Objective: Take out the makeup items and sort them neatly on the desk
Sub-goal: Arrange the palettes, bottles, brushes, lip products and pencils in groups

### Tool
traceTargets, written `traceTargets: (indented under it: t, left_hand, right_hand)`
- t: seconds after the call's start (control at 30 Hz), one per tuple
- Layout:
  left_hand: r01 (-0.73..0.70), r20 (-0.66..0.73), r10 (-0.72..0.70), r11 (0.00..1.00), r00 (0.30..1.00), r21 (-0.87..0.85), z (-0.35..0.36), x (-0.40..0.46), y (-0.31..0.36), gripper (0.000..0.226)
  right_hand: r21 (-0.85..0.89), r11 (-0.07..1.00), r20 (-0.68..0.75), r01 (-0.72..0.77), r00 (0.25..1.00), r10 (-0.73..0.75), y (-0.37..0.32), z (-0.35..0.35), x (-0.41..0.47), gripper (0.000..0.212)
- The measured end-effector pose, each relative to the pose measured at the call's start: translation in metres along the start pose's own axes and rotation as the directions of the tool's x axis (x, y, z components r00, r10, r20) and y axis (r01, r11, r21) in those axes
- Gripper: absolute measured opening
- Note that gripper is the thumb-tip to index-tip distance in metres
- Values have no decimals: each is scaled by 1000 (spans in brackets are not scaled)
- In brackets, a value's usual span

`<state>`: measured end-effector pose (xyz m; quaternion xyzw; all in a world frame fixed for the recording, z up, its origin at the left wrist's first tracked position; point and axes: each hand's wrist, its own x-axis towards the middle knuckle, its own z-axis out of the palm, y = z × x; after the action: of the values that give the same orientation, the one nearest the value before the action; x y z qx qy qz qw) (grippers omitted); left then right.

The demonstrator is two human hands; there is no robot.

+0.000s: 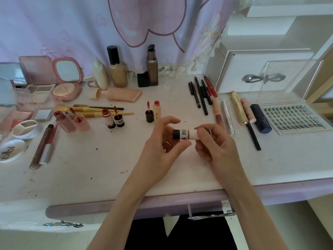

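Observation:
Both hands hold one small lip tint tube (187, 134) level above the middle of the white desk (90, 168). My left hand (163, 141) pinches its black-capped end; my right hand (214, 143) grips the pale pink end. Behind it stand two more opened lip tints (152, 111) with their wands out. Further left sit another pair of small tints (113, 118) and pink tubes (72, 120). Yellow-handled brushes (97, 110) lie behind those.
Foundation bottles (117, 69) line the back under a pink curtain. Compacts and palettes (66, 82) crowd the left. Dark pencils (201, 94), mascaras (241, 110) and a lash tray (292, 118) lie at the right, beside a white drawer box (261, 73).

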<state>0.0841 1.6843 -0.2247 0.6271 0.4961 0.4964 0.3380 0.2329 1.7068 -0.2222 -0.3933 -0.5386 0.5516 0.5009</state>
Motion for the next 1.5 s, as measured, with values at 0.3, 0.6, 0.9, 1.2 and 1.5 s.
traceTargets:
  t: [0.3,0.6,0.9,1.2,1.5]
  left_hand:
    - [41,-124,-36,998,992,40,0,2,0,30]
    - [26,-83,-15,990,996,138,-3,1,1,17]
    - [-65,48,47,851,998,521,-50,-8,1,19]
    - [57,-44,-38,803,998,593,-95,-31,-3,16]
    - [270,-355,-113,860,928,434,-126,-58,-18,10]
  right_hand:
    - [94,995,-22,-11,1000,13,-1,0,-1,25]
    - [98,994,-12,-51,999,52,-1,-2,3,18]
    - [-245,970,206,-10,977,62,-12,17,8,11]
    - [-232,972,259,34,966,28,-14,47,15,9]
    - [333,864,339,-378,903,265,-3,73,20,27]
